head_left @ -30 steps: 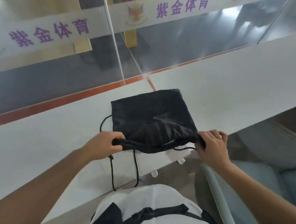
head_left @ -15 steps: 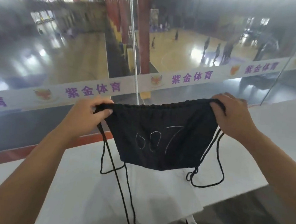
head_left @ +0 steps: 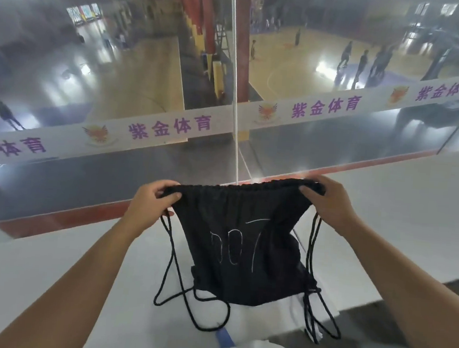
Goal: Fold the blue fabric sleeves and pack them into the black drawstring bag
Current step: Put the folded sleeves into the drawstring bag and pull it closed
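The black drawstring bag (head_left: pixel 245 245) hangs upright in the air above the white counter (head_left: pixel 86 267), with "007" chalked on its front. My left hand (head_left: pixel 153 203) grips the left end of its gathered top hem and my right hand (head_left: pixel 329 202) grips the right end. Black cords dangle in loops from both sides down to the counter. A small strip of blue (head_left: pixel 223 336) shows at the counter's near edge below the bag; I cannot tell whether it is a sleeve. No other blue fabric is in view.
A glass wall (head_left: pixel 174 88) with a white banner of purple characters stands just behind the counter, with a red strip at its foot. Beyond it lies a sports hall with several people. The counter's near edge drops off at the lower right.
I lifted the bag off the counter by its top hem and hold it up. Since half a second ago it sits a little lower and my view has tilted up.
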`<state>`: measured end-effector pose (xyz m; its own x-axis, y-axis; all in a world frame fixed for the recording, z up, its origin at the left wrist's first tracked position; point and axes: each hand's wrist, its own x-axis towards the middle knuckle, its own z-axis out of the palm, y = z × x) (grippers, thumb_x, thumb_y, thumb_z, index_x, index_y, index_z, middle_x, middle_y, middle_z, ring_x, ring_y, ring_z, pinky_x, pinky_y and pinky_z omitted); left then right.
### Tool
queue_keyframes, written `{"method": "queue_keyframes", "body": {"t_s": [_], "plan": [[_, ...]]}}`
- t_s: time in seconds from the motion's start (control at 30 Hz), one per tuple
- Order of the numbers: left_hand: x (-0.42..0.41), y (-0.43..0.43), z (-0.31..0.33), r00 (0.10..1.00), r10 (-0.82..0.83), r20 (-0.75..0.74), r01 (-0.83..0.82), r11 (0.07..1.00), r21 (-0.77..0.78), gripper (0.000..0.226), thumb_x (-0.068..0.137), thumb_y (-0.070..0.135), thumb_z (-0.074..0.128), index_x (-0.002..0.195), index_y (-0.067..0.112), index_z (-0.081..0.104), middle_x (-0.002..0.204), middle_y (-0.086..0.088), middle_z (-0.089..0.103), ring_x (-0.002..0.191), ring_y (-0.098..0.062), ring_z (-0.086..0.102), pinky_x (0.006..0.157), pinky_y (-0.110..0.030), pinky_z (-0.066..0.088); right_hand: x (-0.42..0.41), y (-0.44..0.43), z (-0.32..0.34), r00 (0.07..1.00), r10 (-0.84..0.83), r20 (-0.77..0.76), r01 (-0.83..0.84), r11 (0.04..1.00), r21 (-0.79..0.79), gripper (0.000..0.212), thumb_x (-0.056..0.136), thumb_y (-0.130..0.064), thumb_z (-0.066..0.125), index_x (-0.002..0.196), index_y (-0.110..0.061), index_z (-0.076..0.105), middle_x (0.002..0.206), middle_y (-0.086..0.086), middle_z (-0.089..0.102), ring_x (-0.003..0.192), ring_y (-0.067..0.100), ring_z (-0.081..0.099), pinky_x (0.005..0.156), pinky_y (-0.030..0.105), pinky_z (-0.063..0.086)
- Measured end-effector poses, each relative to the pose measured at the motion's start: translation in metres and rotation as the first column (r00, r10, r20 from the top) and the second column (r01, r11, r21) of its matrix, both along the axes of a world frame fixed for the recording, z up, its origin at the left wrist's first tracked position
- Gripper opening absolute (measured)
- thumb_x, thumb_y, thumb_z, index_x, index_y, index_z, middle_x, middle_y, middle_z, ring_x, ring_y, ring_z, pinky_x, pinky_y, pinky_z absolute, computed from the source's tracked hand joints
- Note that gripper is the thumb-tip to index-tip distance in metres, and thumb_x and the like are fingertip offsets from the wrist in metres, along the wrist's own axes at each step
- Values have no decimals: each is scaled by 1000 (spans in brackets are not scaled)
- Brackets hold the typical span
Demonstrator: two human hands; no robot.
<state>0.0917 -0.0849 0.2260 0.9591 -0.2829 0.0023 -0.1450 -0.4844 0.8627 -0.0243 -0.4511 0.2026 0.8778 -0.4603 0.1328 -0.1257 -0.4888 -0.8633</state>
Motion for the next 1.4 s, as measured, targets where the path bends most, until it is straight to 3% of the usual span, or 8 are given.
{"method": "queue_keyframes", "body": {"t_s": [0.2,0.37,0.63,0.93,1.1,1.17,1.27,1.4], "plan": [[-8,26,-40,962,190,-194,-214,970,-113,40,81,12,82,115,19,62,109,-2,68,91,-21,70,72,-35,62,-36,-2,-31,988,23,-152,40,917,398,8,81,-4,77,88,-6,74,78,13,68,75,25,64,86,42,53],[-2,47,-31,919,47,-392,-133,972,-194,19,96,25,64,90,8,71,84,-14,66,78,-26,63,83,-41,53,-39,-1,-4,976,148,-162,-21,796,604,38,88,-45,66,83,-8,71,67,2,63,78,21,66,83,37,44],[29,38,-12,940,146,-309,-211,960,-187,34,102,32,54,78,12,66,61,-1,54,67,-19,56,72,-29,49,0,5,16,992,-99,-80,126,837,533,30,99,-30,59,75,-14,68,66,-2,59,76,19,60,78,32,39],[65,113,-44,812,371,-451,-577,628,-522,27,102,23,54,76,21,51,45,13,44,48,-5,39,48,-17,41,-33,-43,-12,782,-622,-43,553,659,510,31,94,-24,59,64,-19,63,55,-4,56,56,13,42,57,22,32],[27,108,-75,870,272,-411,-399,878,-263,32,98,14,48,66,11,50,45,2,41,45,-15,40,68,-36,43,-61,-33,-56,826,-513,-235,552,650,522,21,92,-20,54,72,-17,61,51,-3,64,45,9,57,75,30,38],[18,108,-78,885,227,-407,-269,962,-49,42,97,30,49,65,5,60,47,-9,47,45,-21,51,76,-41,44,-68,-30,-65,850,-439,-290,526,726,443,20,88,-37,53,82,-22,65,75,2,69,71,20,68,97,41,38],[19,91,-71,895,67,-441,19,982,189,54,79,67,53,106,24,69,96,-4,72,93,-22,66,92,-40,42,-50,-16,-50,918,-278,-283,369,860,352,36,89,-52,59,111,-23,65,108,6,69,109,27,59,99,40,38],[51,34,-50,914,-178,-364,206,978,38,64,86,67,58,144,44,42,141,24,43,132,-6,38,115,-42,25,33,16,-8,977,97,-191,-17,924,382,52,95,-42,62,142,-23,51,130,-3,57,119,12,49,97,27,32]]}}
